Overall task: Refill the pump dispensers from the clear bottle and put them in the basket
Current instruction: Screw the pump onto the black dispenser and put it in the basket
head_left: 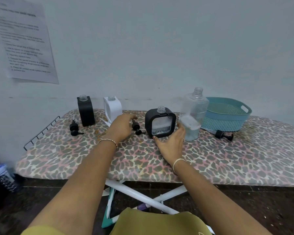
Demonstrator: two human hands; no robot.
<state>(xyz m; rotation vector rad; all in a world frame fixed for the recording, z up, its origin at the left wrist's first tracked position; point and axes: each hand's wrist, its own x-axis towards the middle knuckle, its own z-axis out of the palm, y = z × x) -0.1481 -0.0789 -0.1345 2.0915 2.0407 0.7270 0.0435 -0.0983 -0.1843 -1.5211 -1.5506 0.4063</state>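
Observation:
A black square dispenser (160, 122) with a clear window and open neck stands mid-board, some liquid inside. My right hand (171, 144) rests against its lower right corner, fingers spread between it and the clear bottle (193, 114), which stands uncapped and holds a little liquid. My left hand (121, 125) hovers open beside a black pump head (137, 127) lying left of that dispenser. A tall black dispenser (86, 110) and a white dispenser (112, 108) stand uncapped at the back left. The teal basket (227, 114) sits at the back right, nothing visible in it.
Another black pump head (74, 128) lies at the left and a third (224, 135) in front of the basket. The leopard-print ironing board (159, 160) has a wire rack (41, 131) at its left end. A printed sheet (22, 39) hangs on the wall.

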